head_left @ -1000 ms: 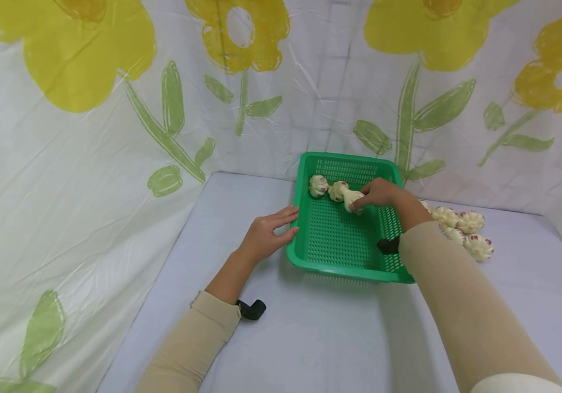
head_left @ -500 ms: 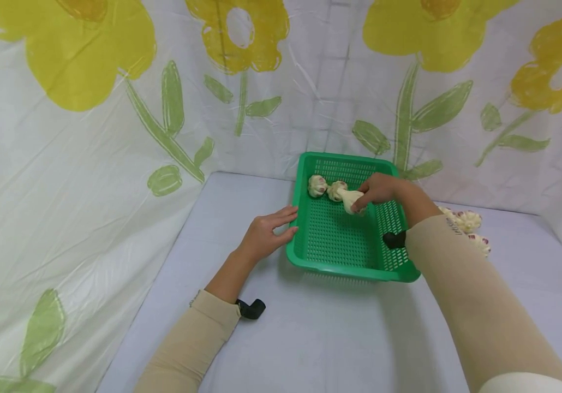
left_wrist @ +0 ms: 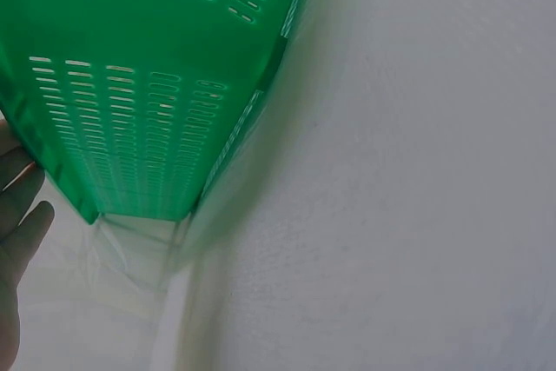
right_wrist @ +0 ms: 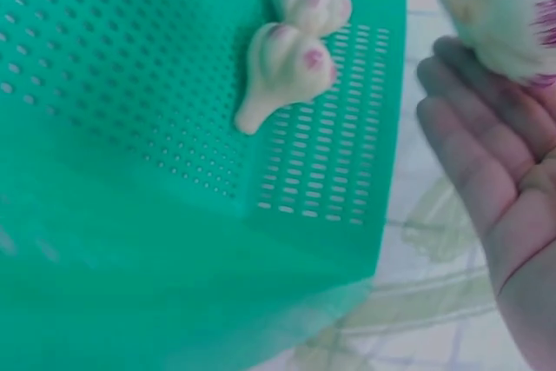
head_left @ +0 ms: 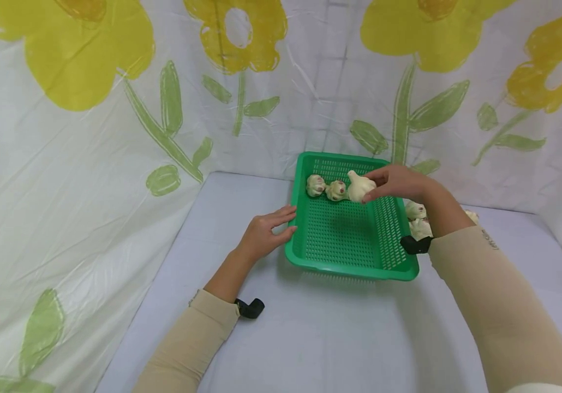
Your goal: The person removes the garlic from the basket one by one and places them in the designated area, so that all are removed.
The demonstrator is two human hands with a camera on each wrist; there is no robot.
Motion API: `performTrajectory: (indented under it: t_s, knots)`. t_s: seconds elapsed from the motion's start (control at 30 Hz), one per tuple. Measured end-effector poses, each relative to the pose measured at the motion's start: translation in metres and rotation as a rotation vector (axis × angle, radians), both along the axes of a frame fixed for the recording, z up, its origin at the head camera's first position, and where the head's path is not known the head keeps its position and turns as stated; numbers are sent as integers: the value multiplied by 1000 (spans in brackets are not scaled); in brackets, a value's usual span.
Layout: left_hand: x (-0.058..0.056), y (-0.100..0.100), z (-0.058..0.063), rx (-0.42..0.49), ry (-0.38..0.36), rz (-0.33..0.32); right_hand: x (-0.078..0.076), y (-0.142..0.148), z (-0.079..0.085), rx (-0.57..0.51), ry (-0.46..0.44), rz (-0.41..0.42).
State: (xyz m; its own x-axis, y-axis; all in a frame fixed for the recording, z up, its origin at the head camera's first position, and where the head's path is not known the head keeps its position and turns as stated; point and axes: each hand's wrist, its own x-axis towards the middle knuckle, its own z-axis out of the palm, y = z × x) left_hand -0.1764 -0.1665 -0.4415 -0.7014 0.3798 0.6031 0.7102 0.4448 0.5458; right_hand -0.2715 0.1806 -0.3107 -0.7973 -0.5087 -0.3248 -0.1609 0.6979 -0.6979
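Observation:
My right hand (head_left: 401, 183) holds a garlic bulb (head_left: 359, 186), pinched between thumb and fingers, over the back of a green plastic basket (head_left: 345, 271). The bulb's stem points up and its body is cream white; purple marks show on it in the right wrist view. Inside the basket, against the back wall, lie two more bulbs, one in the left corner (head_left: 316, 186) and one beside it (head_left: 336, 191). At the basket's left rim, my left hand (head_left: 267, 233) rests with extended fingers; the left wrist view shows its fingertips (left_wrist: 30, 228) by the basket's edge.
Right of the basket, loose garlic bulbs (head_left: 416, 210) lie on the white table (head_left: 310, 333), partly hidden behind my right forearm. A flower-printed curtain (head_left: 305, 98) hangs directly behind the basket and down the left side.
My right hand has lifted the garlic bulb up from the basket floor and slightly right, turning its stem from leftward to upward. The left hand stays at the rim.

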Motion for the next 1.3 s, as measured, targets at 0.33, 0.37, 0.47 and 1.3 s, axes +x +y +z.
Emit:
performTrajectory:
  t_s: [0.33,0.37,0.47,1.3]
  knots:
    - [0,1,-1,3,26,6,27,39,2,-305,-44,-39]
    - [0,1,-1,2,24,6,29,44,1,-337,-45,-37]
    - [0,1,-2,-1,25,8,35,60,-4,-441,-36,-12]
    - [-2,2,-4,1,14,11,99,153,-89,-708,-66,-343]
